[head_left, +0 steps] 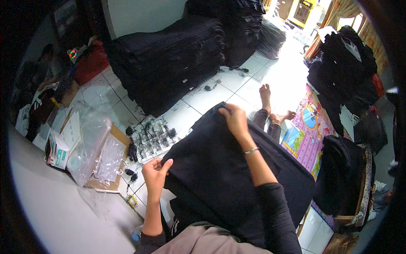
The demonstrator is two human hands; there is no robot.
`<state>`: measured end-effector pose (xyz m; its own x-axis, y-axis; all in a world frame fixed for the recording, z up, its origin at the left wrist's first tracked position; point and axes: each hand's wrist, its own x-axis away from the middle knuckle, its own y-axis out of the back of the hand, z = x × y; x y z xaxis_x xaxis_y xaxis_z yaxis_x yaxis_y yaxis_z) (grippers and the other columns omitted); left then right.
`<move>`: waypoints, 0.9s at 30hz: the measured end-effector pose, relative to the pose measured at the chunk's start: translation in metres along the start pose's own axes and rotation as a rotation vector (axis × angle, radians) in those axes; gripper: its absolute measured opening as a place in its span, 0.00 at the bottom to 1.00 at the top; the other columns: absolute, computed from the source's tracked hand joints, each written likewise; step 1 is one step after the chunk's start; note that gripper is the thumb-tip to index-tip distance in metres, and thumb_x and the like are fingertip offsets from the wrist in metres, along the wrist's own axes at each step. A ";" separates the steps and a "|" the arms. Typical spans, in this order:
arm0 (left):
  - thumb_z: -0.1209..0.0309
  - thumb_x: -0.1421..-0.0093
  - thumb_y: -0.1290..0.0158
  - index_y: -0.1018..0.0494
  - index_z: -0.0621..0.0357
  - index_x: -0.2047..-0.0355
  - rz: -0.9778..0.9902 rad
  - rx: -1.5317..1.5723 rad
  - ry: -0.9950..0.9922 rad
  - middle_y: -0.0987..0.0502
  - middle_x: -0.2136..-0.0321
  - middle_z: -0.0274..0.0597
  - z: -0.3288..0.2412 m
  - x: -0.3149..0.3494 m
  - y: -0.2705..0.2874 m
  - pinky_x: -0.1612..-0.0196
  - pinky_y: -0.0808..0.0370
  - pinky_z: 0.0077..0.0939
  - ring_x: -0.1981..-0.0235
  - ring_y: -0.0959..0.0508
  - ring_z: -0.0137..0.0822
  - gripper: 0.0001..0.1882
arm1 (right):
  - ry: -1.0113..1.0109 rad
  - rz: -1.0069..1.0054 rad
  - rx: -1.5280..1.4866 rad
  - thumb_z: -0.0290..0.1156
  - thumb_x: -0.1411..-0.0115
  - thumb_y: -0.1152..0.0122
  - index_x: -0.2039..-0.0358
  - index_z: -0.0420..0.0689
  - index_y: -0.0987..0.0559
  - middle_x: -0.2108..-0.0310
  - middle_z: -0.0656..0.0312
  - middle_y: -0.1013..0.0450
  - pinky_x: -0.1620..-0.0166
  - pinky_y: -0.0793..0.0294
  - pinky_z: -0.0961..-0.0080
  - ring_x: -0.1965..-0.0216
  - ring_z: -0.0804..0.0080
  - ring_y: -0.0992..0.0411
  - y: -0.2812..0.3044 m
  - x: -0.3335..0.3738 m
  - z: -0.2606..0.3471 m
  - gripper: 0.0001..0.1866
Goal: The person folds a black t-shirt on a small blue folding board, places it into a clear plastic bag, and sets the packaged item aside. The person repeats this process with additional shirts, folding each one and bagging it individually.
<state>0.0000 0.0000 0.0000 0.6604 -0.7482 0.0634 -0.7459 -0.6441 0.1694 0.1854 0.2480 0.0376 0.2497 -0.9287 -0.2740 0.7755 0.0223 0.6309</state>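
Observation:
A piece of black cloth [211,156], folded in layers, is spread in front of me over my lap. My left hand [154,174] pinches its near left corner between thumb and fingers. Farther off, my right hand [234,120] grips the far edge, with the thumb on top and the fingertips partly hidden by the fabric. Between the two hands the cloth's left edge runs fairly straight. Its right part drapes down beyond my right forearm. What garment or piece it is, I cannot tell.
Large stacks of black cloth [169,55] stand ahead. Another black heap [342,67] lies far right, near a colourful mat [311,127]. At left are a cardboard box [120,158] with plastic bags and a white tray [152,137]. Black cloth hangs over a wood-framed piece [342,178] at right.

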 end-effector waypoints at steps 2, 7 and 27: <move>0.70 0.45 0.36 0.24 0.65 0.74 0.063 -0.026 0.082 0.22 0.82 0.36 0.001 -0.006 -0.004 0.79 0.31 0.15 0.84 0.26 0.22 0.10 | -0.041 -0.020 0.099 0.37 0.46 0.36 0.74 0.41 0.22 0.71 0.46 0.25 0.64 0.28 0.55 0.65 0.44 0.26 -0.022 0.008 -0.008 0.11; 0.72 0.46 0.37 0.30 0.63 0.76 -0.045 -0.111 -0.018 0.27 0.86 0.34 -0.002 -0.010 -0.013 0.80 0.32 0.19 0.86 0.29 0.23 0.12 | 0.064 -0.081 0.022 0.37 0.43 0.38 0.70 0.39 0.25 0.68 0.48 0.27 0.61 0.30 0.57 0.64 0.46 0.28 -0.048 0.011 -0.031 0.13; 0.81 0.46 0.40 0.31 0.60 0.61 0.042 -0.088 -1.161 0.23 0.66 0.46 -0.144 -0.014 -0.053 0.66 0.27 0.26 0.69 0.23 0.37 0.14 | 0.285 -0.820 0.034 0.40 0.33 0.48 0.66 0.36 0.25 0.68 0.57 0.28 0.51 0.35 0.71 0.67 0.70 0.35 0.222 0.061 0.081 0.17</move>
<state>0.0423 0.0678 0.1322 0.1258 -0.4939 -0.8604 -0.7266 -0.6363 0.2590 0.3252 0.1660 0.2198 -0.2412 -0.5184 -0.8204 0.7575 -0.6290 0.1748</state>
